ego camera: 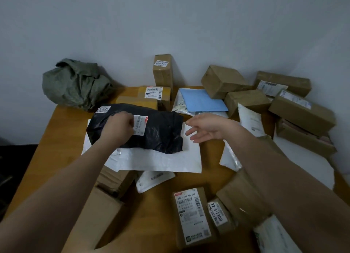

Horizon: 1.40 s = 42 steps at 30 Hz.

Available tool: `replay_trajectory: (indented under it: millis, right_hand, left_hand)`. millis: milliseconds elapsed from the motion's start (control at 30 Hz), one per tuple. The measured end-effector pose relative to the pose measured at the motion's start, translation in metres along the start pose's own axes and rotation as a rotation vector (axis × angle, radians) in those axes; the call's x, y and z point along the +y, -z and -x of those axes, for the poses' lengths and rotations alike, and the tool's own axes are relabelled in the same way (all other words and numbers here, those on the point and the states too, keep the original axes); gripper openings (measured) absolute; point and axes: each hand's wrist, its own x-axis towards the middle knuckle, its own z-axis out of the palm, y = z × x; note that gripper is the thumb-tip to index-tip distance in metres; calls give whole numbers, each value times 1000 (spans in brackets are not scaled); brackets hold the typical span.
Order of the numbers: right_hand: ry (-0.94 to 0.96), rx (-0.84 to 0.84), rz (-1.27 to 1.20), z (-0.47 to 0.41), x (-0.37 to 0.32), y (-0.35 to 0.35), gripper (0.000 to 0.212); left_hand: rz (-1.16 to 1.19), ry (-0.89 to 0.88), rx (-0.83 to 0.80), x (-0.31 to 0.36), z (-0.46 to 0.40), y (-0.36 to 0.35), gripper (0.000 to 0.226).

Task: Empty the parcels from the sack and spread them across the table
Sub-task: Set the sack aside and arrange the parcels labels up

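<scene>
- Here the left hand (118, 127) lies on the black bag (147, 131), fingers curled down into its plastic beside a white label (140, 124); whether they pinch the film I cannot tell.
- The right hand (206, 127) hovers just right of the bag, fingers straight and spread, holding nothing.
- The bag lies on a white mailer (161, 161) near the middle of the table (56, 123).
- The sack (75, 84), green and crumpled, sits at the far left corner, against the wall.
- Brown boxes (223, 81) crowd the far right; one tall box (163, 70) stands upright at the back.
- A blue envelope (202, 100) lies between the tall box and the brown ones.
- A labelled box (193, 216) lies at the near edge.
</scene>
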Motion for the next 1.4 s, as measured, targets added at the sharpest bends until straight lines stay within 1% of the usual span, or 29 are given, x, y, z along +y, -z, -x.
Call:
replay_trajectory:
  millis: [100,167,333,467,500,533,600,667,767,833,967,1067,1133,1167,1233,1267,1333,1400]
  right_hand:
    - [3,9,-19,9,6,8,43]
    - [18,4,-12,16,11,17,45]
    - [35,26,-40,43,39,47,43]
    - [-21,77,-65,67,77,87,37]
    - [-39,96,-65,72,87,97,35]
    - [-57,114,-57,76,96,106,32]
    - [-90,149,-36,84,115,124,27]
    - [-116,164,-7,93,134,141,25]
    - [-167,125,44,109,160,163,21]
    - [-209,76,49,116,176,171,23]
    - [-313,-55,54,119,207,173,31]
    - [-393,-193,156,117,228,163,40]
    - [-437,-225,237,114,242,154,45]
    - [-443,-195,265,112,249,150,51]
    - [-416,-66,274,107,259,146,64]
    - [-393,1,257,105,262,146,66]
    - [-361,68,188,104,266,145,63]
    - [-377,40,120,105,271,141,56]
  left_hand:
    - [42,-169,-66,39,2,-4,20]
    - [41,-224,-129,65,8,-6,25]
    - [-25,-273,-243,127,27,-15,20]
    - [36,-281,-336,181,46,-32,20]
    - [67,-277,-383,196,52,-38,25]
    - [98,-263,-447,210,58,-42,36]
    - [156,-237,-582,237,70,-51,68]
    - [151,-228,-687,263,82,-61,90]
    - [47,-218,-826,298,98,-75,109]
    - [-55,-249,-866,316,107,-84,110]
    - [-294,-293,-879,336,124,-100,112]
    - [-323,-293,-878,333,128,-105,109]
    - [-333,-284,-850,326,125,-101,109]
    - [-349,-288,-820,322,123,-97,108]
    - [-361,-285,-731,310,115,-88,107]
    - [-354,-270,-683,304,110,-83,107]
    - [-340,-244,-579,292,104,-74,105]
    - [-331,-236,-475,281,103,-70,101]
